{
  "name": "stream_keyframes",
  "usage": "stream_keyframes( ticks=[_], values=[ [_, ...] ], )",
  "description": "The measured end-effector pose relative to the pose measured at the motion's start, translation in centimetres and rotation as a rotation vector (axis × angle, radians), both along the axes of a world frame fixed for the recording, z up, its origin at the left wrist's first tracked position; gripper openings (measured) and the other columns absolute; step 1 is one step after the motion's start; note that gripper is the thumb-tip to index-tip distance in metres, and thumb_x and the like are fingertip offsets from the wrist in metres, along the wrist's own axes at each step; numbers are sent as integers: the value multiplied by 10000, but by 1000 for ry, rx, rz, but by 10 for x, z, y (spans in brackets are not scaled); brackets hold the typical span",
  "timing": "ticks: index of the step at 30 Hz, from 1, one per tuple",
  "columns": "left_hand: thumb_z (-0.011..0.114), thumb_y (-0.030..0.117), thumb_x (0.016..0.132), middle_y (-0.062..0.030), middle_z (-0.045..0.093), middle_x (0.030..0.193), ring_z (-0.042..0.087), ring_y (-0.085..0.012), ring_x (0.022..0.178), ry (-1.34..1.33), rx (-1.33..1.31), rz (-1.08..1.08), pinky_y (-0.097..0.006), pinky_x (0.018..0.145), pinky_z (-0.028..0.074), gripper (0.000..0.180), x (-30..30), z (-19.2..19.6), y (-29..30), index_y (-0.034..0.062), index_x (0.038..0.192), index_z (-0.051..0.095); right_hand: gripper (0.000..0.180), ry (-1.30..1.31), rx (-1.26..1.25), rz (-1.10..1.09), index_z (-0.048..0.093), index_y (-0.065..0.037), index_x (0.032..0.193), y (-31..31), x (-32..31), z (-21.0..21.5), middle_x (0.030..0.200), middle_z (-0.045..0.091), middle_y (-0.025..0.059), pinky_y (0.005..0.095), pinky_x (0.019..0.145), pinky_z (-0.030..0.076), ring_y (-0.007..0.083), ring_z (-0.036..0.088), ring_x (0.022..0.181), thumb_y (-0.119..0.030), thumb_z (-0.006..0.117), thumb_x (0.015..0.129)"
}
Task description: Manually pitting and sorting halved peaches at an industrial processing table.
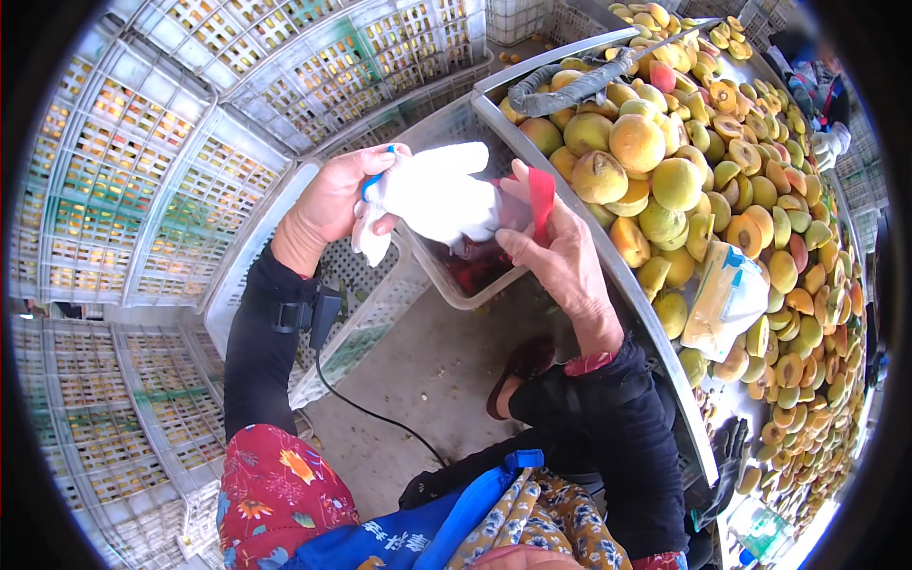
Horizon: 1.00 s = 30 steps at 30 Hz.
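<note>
Nearest me was the blue apron (418, 527), smooth cloth, bunched against a mustard floral scarf (518, 522). Left grip (332, 195) was pinched closed on the blue-edged end of a white glove (442, 195); right grip (565, 252) was half-curled, a red strip (542, 201) across its fingers, couldn't tell whether pinched tight. Glove sat between both hands, over a rectangular tub (464, 302) with dark red contents, unidentified, just left of the counter (581, 207).

For doing this well, I judged: hold the blue edge flat between thumb and fingers, work the right fingertips gently, no yanking on the strip, and lift the cloth clear of the tub's rim. Soft fabric like that probably folds onto itself and snags, so tension should be light and even. The cabled wrist unit (326, 309) wanted slack too.

Materials: glove limp, bright, overexposed, weave lost. Strip flat, ribbon-like. Peaches (636, 142) on the counter round, matte, some halved with hollow centres; a creased plastic packet (724, 302) lay on them. Lattice crates (161, 171) rigid, pale plastic. Counter edge looked like metal.
</note>
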<state>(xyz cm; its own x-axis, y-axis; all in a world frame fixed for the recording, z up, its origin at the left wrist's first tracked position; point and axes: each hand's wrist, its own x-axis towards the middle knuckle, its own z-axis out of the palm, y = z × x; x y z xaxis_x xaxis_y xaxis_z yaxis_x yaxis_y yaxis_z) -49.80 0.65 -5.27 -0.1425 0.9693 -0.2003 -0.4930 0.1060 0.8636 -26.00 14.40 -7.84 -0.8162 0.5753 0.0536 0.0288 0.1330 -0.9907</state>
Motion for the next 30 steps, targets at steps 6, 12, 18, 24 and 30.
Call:
stream_keyframes(
  ticks=[6, 12, 18, 24, 30],
  values=[
    [805, 40, 735, -47, 599, 784, 503, -54, 485, 153, -51, 49, -173, 405, 388, 427, 30, 23, 7, 64, 1012, 481, 762, 46, -238, 53, 454, 34, 1346, 0, -1, -3, 1212, 595, 135, 330, 962, 432, 200, 548, 1119, -195, 831, 724],
    [817, 74, 732, -4, 591, 721, 508, -37, 497, 390, 76, 145, -162, 425, 382, 383, 46, 39, 30, 95, 903, 475, 643, 115, -287, -29, 528, 31, 1273, 4, 5, -11, 1056, 643, 67, 293, 842, 476, 145, 580, 962, -227, 813, 758],
    [807, 152, 768, -13, 617, 735, 520, -33, 534, 528, 278, 315, -164, 451, 393, 346, 53, 63, 59, 98, 894, 490, 522, 50, -327, -71, 529, 51, 1252, 2, 10, -1, 880, 667, 47, 215, 553, 378, 70, 437, 606, -378, 540, 954],
    [727, 33, 810, -60, 661, 859, 552, -32, 614, 580, 529, 214, -154, 491, 415, 287, 82, 79, 104, 86, 966, 492, 451, 36, -382, -83, 525, 47, 1260, 3, 10, -3, 908, 682, 56, 214, 555, 378, 63, 428, 606, -278, 534, 947],
    [817, 311, 706, -109, 673, 995, 678, -250, 822, 1252, 960, -133, -304, 756, 535, 541, 154, 82, 145, 83, 1140, 588, 317, -31, -353, 17, 652, -10, 1069, 7, 8, -15, 737, 572, -1, 225, 551, 337, 72, 435, 605, -262, 583, 888]
  ],
)
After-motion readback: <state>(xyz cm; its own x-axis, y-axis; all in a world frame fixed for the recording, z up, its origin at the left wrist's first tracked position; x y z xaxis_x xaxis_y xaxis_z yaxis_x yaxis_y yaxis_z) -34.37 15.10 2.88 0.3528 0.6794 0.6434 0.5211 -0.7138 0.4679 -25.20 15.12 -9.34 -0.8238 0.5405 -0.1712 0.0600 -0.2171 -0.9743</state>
